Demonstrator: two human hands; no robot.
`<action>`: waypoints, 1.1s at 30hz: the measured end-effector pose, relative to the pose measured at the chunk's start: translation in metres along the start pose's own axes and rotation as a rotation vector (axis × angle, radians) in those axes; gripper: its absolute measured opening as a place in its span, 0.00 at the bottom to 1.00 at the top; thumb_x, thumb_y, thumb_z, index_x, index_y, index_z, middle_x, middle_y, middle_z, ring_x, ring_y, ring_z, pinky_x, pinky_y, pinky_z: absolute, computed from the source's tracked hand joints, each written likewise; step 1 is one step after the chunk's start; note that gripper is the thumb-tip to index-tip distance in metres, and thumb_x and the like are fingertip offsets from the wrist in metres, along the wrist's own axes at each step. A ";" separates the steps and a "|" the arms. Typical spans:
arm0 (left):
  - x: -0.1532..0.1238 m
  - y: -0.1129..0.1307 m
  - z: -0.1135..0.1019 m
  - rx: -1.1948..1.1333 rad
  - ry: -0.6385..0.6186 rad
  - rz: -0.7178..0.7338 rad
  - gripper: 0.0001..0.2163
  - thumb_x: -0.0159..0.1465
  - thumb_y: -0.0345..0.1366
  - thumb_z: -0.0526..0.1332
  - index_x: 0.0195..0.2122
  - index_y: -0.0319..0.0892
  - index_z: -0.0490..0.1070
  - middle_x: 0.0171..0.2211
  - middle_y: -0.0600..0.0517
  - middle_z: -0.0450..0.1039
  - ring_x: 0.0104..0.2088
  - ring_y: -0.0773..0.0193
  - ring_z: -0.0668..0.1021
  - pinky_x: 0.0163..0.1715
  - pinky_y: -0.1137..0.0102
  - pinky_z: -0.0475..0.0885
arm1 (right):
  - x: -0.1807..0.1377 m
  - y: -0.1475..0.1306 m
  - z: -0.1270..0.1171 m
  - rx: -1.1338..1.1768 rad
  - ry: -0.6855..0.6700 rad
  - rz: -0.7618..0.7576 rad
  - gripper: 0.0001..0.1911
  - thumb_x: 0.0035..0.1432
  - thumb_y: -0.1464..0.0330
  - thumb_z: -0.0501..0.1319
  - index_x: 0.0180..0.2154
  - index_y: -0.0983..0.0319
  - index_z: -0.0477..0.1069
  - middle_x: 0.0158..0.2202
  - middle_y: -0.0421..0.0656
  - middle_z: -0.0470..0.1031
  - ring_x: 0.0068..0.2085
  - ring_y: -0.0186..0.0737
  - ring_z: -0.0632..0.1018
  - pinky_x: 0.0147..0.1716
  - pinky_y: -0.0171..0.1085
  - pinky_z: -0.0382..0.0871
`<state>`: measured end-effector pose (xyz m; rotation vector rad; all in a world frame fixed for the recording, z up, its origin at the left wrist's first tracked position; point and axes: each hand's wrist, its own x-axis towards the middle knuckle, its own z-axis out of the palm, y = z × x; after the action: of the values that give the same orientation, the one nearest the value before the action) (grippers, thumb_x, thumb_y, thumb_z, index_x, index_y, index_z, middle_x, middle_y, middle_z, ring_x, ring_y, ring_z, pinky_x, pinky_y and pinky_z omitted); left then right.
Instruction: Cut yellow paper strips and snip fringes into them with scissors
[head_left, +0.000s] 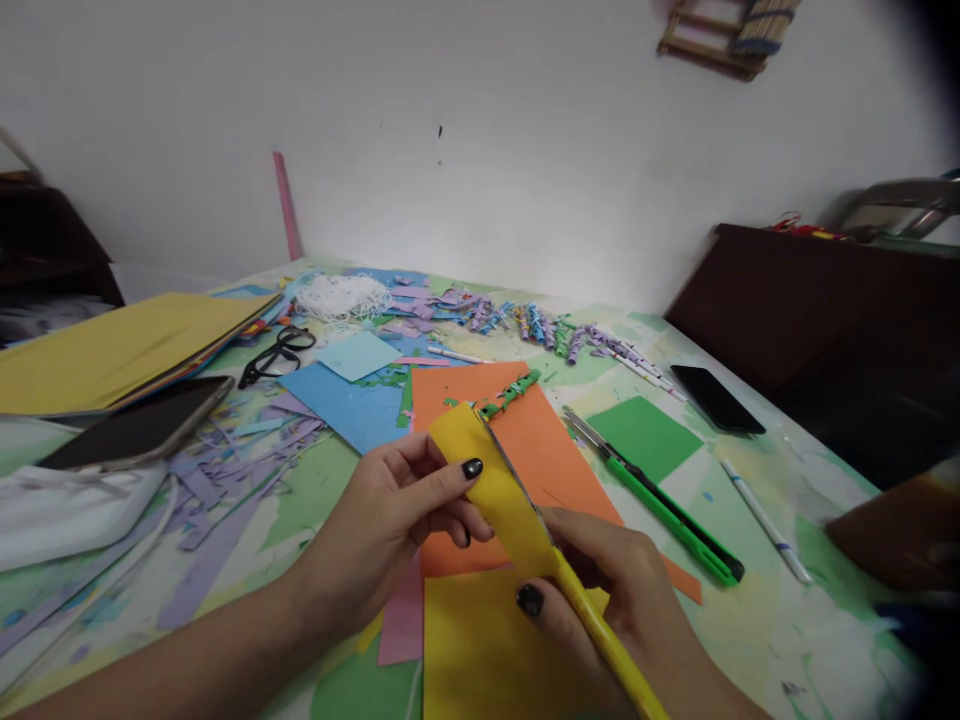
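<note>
My left hand [409, 515] pinches a yellow paper strip [506, 510] between thumb and fingers, holding it above the table. Along the strip's right edge lies a thin metal blade. It belongs to a yellow-handled cutting tool [611, 640], seen edge-on, so I cannot tell its exact kind. My right hand [622, 590] is closed round that handle, thumb on the near side. Below the hands are a yellow sheet [487, 650] and an orange sheet [510, 400]. A curled green paper piece [517, 393] rests on the orange sheet, just beyond the strip's far end.
A green box cutter [675, 515] lies right, beside a green paper square [645, 438]. Farther off are a black phone [716, 398], a white stick [765, 520], curled paper pieces [532, 325] and white string [341, 298]. Glasses [277, 357] and purple scraps [217, 495] lie left.
</note>
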<state>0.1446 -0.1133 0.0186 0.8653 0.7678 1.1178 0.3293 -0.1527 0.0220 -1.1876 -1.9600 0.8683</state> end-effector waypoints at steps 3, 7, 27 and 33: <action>0.000 -0.001 0.000 -0.002 0.008 0.002 0.06 0.52 0.34 0.69 0.29 0.40 0.74 0.22 0.53 0.75 0.18 0.71 0.75 0.18 0.79 0.67 | 0.000 -0.001 0.001 0.028 0.005 0.020 0.14 0.55 0.59 0.59 0.34 0.64 0.72 0.20 0.35 0.54 0.21 0.31 0.55 0.18 0.32 0.46; 0.002 -0.002 -0.002 0.009 0.009 -0.004 0.07 0.52 0.35 0.69 0.28 0.40 0.73 0.22 0.53 0.74 0.18 0.72 0.75 0.18 0.79 0.67 | 0.000 -0.001 0.002 0.060 0.004 0.030 0.15 0.55 0.57 0.60 0.34 0.64 0.73 0.20 0.35 0.54 0.21 0.30 0.55 0.18 0.32 0.46; 0.002 -0.002 -0.003 -0.011 -0.025 -0.012 0.06 0.54 0.33 0.68 0.27 0.40 0.72 0.22 0.54 0.74 0.18 0.72 0.75 0.18 0.80 0.67 | -0.002 0.002 0.002 0.156 -0.070 0.104 0.12 0.54 0.60 0.62 0.31 0.62 0.67 0.22 0.36 0.55 0.23 0.32 0.55 0.20 0.33 0.46; 0.000 -0.001 -0.001 0.007 -0.035 -0.022 0.06 0.55 0.33 0.68 0.28 0.38 0.72 0.23 0.54 0.74 0.18 0.72 0.75 0.18 0.80 0.67 | -0.002 0.001 0.004 0.190 -0.075 0.108 0.14 0.56 0.57 0.58 0.33 0.62 0.67 0.24 0.37 0.58 0.24 0.32 0.57 0.20 0.33 0.48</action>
<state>0.1445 -0.1132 0.0169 0.8779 0.7510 1.0787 0.3270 -0.1547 0.0182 -1.1721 -1.8384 1.1427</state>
